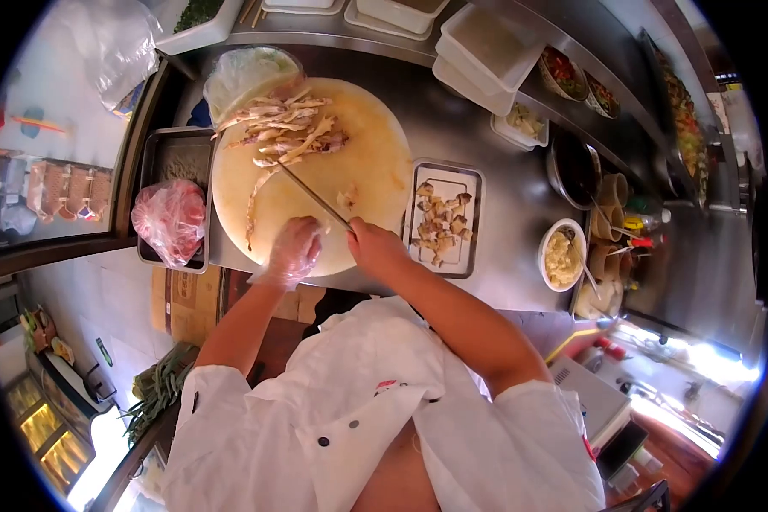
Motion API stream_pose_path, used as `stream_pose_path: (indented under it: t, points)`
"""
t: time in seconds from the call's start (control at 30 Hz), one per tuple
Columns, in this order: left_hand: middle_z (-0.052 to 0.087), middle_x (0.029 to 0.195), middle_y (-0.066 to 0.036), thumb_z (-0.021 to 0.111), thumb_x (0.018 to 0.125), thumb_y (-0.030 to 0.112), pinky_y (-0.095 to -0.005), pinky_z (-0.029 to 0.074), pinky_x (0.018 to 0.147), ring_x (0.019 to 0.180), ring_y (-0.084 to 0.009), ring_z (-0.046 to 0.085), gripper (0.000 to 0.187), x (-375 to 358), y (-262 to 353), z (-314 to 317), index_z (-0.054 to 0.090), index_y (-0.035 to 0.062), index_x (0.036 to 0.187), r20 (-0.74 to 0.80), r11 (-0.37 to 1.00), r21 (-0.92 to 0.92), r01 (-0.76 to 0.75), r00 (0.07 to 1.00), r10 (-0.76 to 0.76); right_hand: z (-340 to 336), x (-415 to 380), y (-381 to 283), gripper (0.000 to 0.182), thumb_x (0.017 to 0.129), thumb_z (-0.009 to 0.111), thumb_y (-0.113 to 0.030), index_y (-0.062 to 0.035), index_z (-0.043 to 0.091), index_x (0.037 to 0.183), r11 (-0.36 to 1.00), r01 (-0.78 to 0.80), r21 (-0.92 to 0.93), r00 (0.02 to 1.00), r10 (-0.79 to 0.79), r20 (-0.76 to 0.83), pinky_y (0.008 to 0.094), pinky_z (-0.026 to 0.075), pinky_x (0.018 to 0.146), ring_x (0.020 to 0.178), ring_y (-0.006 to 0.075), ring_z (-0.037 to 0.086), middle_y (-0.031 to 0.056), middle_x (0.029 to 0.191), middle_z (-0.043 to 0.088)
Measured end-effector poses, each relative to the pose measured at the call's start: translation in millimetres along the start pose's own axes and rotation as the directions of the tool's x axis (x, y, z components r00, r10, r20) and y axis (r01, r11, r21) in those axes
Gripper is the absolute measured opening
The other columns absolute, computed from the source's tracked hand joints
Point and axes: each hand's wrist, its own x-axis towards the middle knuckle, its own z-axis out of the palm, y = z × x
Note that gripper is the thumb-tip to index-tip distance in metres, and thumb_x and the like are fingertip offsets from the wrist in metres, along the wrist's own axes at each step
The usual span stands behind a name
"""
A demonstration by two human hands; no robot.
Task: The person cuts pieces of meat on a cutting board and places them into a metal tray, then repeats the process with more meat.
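Note:
My right hand (375, 247) grips a knife (316, 196), its blade seen nearly edge-on and slanting up and left across a round cutting board (375, 128). My left hand (295, 249) wears a clear plastic glove and rests at the board's near side, fingers curled in; what they hold, if anything, is hidden. Long, pale, stringy meat pieces (294, 124) lie heaped on the far part of the board. One thin strip (252, 213) trails down the left side, and a small piece (347, 198) lies right of the blade. Chopped chunks (442, 224) fill part of a metal tray (478, 192) to the right.
A plastic-lined bowl (252, 72) touches the board's far left edge. Left of the board, a dark tray (149, 154) holds a bag of pink meat (171, 222). Rightward stand a white bowl of pale yellow paste (563, 256), a dark pot (572, 166) and stacked white containers (491, 51).

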Motion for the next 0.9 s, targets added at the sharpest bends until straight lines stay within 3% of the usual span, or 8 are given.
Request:
stream_pose_path:
  t: [0.13,0.2,0.23,0.33,0.43,0.53,0.63,0.9]
  points:
    - [0.066,0.117,-0.018,0.08,0.085,0.011,-0.0491,0.057,0.092,0.109,-0.038,0.064,0.037,-27,-50,-33,0.068,0.0019,0.118,-0.207,0.937,0.182,0.297,0.944,-0.259,-29,-48,-14,0.024,0.112,0.053,-0.029,-0.0052,0.057,0.116,0.998,-0.06,0.031,0.997,0.059,0.04,0.0591,0.057,0.077,0.089,0.0472,0.072,0.0233,0.096,0.074]
    - [0.064,0.122,-0.02,0.081,0.086,0.015,-0.0491,0.056,0.093,0.113,-0.0393,0.062,0.043,-20,-53,-62,0.065,0.0,0.123,-0.135,0.83,0.322,0.454,0.89,-0.435,-25,-60,-14,0.025,0.112,0.053,-0.029,-0.0052,0.056,0.116,0.998,-0.055,0.043,0.995,0.051,0.09,0.0595,0.057,0.077,0.089,0.0482,0.072,0.0238,0.096,0.074]
    - [0.065,0.121,-0.02,0.081,0.087,0.019,-0.0499,0.056,0.091,0.11,-0.0397,0.065,0.046,-19,-58,-67,0.063,0.001,0.125,-0.12,0.794,0.434,0.426,0.901,-0.417,-13,-63,-8,0.025,0.112,0.053,-0.03,-0.0052,0.056,0.115,0.998,-0.029,0.055,0.995,0.023,0.101,0.0597,0.057,0.077,0.089,0.0486,0.072,0.0242,0.096,0.073]
    - [0.068,0.115,-0.02,0.077,0.089,0.017,-0.0514,0.056,0.088,0.104,-0.0409,0.068,0.039,-10,-61,-66,0.064,0.0053,0.124,0.026,0.744,0.319,0.588,0.779,-0.627,9,-60,2,0.027,0.112,0.053,-0.031,-0.0045,0.056,0.116,0.993,-0.038,0.114,0.992,0.024,0.123,0.0611,0.056,0.077,0.088,0.0507,0.071,0.0261,0.093,0.073]
    - [0.071,0.104,-0.017,0.072,0.091,0.019,-0.05,0.056,0.083,0.096,-0.0392,0.071,0.031,-14,-72,-59,0.066,0.0097,0.12,0.018,0.736,0.367,0.568,0.787,-0.617,20,-51,10,0.029,0.112,0.054,-0.033,-0.004,0.055,0.116,0.974,-0.121,0.189,0.99,0.104,0.097,0.0632,0.055,0.076,0.086,0.0531,0.07,0.0281,0.09,0.072]
    - [0.071,0.103,-0.02,0.068,0.092,0.015,-0.053,0.057,0.084,0.098,-0.0423,0.071,0.025,-8,-62,-64,0.067,0.0082,0.116,0.126,0.686,0.435,0.583,0.715,-0.688,17,-43,22,0.031,0.111,0.054,-0.034,-0.0043,0.056,0.117,0.941,-0.204,0.271,0.977,0.214,-0.006,0.0646,0.054,0.075,0.085,0.0552,0.069,0.0299,0.088,0.072]
    - [0.071,0.102,-0.02,0.067,0.092,0.016,-0.0532,0.058,0.082,0.095,-0.042,0.071,0.021,-13,-61,-63,0.069,0.0073,0.111,0.091,0.713,0.408,0.57,0.752,-0.653,13,-43,38,0.031,0.112,0.054,-0.035,-0.0047,0.056,0.118,0.919,-0.261,0.296,0.94,0.311,-0.138,0.0647,0.054,0.075,0.087,0.0562,0.069,0.0308,0.088,0.072]
    - [0.071,0.102,-0.019,0.066,0.091,0.014,-0.0522,0.059,0.084,0.093,-0.0413,0.071,0.019,-17,-59,-56,0.07,0.0066,0.108,0.141,0.751,0.386,0.535,0.77,-0.622,17,-77,82,0.037,0.112,0.055,-0.039,-0.0038,0.059,0.122,0.776,-0.41,0.479,0.719,0.598,-0.353,0.0618,0.054,0.077,0.091,0.0552,0.069,0.0304,0.096,0.073]
